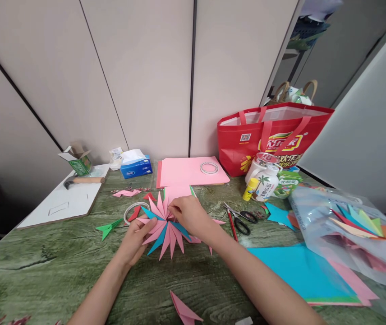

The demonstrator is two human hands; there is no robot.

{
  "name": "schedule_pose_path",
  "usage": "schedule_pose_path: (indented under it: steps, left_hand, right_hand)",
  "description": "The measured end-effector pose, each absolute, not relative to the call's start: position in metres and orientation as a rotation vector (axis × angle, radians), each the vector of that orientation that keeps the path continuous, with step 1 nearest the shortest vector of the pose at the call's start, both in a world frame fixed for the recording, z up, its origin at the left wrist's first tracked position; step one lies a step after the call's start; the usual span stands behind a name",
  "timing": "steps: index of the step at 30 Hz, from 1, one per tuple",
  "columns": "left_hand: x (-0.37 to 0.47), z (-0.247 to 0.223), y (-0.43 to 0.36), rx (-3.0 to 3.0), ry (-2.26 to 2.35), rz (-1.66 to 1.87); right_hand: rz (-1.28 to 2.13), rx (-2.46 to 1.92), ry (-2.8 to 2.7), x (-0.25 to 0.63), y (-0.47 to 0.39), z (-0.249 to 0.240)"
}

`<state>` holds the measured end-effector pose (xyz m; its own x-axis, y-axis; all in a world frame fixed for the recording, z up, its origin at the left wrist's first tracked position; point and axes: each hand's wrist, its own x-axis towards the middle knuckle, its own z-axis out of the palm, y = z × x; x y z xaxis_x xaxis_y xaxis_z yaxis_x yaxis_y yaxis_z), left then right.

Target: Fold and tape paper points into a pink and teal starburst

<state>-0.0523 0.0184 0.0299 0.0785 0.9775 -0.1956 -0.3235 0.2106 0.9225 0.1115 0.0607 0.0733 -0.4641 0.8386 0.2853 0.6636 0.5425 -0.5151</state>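
Though mostly pink, paper star (pixel 172 234) between hands (pixel 138 239) (pixel 190 215)

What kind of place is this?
Probably a craft table indoors, maybe home or office: a folded paper star in the hands, scissors and a glue stick nearby, with plain panels behind.

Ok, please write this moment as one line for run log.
left fingers: holding pink-and-blue paper star by left side | right fingers: curled near its centre | nearby: scissors, green paper piece
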Motion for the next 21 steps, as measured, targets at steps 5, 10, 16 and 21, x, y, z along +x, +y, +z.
schedule_pose_path:
  steps: [5, 10, 16, 21]
  left_hand:
    - [-0.053, 0.029, 0.020, 0.839, 1.014, 1.160]
    - [-0.052, 0.030, 0.019, 0.847, 1.026, 1.143]
    - [-0.050, 0.033, 0.019, 0.852, 1.036, 1.146]
    - [-0.050, 0.030, 0.020, 0.837, 1.035, 1.151]
  right_hand:
    - [0.571, -1.173, -2.263, 0.115, 0.062, 0.075]
    - [0.520, -1.274, -2.292, 0.112, 0.061, 0.076]
    - [0.265, -1.402, -2.419, 0.104, 0.061, 0.068]
    - [0.185, -1.401, -2.470, 0.102, 0.063, 0.062]
